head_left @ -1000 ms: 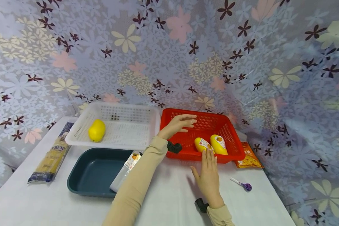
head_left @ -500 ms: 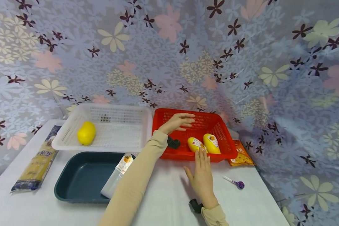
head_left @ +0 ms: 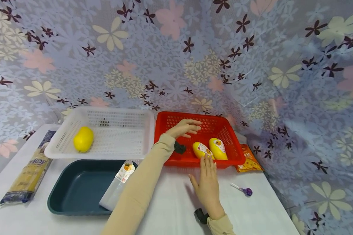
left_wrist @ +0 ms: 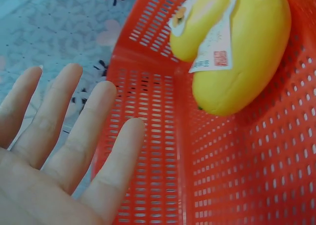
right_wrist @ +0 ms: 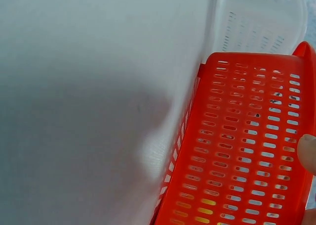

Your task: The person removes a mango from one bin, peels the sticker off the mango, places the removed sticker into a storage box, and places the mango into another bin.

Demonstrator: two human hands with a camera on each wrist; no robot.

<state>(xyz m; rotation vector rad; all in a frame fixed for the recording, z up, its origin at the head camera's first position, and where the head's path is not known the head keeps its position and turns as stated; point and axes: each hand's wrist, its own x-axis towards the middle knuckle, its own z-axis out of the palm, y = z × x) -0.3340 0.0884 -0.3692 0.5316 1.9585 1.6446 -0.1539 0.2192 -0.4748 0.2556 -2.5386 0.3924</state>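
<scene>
My left hand (head_left: 182,128) hovers over the red basket (head_left: 161,125), fingers extended and apart, holding nothing. In the left wrist view, the spread fingers (left_wrist: 101,106) lie beside two yellow mangoes (left_wrist: 242,62) with paper labels. Those mangoes lie side by side at the basket's front right. My right hand (head_left: 207,189) is at the basket's front rim, its straight fingers together and the thumb out to the side. The fingertips overlap the rim just below the left mango (head_left: 200,149). Only a little of this hand (right_wrist: 307,155) shows in the right wrist view, beside the red lattice wall.
Left of the red basket stands a white basket (head_left: 122,156) with one yellow mango (head_left: 83,139). In front is a dark teal tray (head_left: 53,195) with a clear labelled package (head_left: 113,192). A noodle-like pack (head_left: 29,174), an orange snack bag (head_left: 248,160) and a lollipop (head_left: 247,192) lie around.
The head view has turned slightly, so the scene sits further left in the frame. Both hands keep nearly the same place at the red basket, and the mangoes have not visibly moved within it.
</scene>
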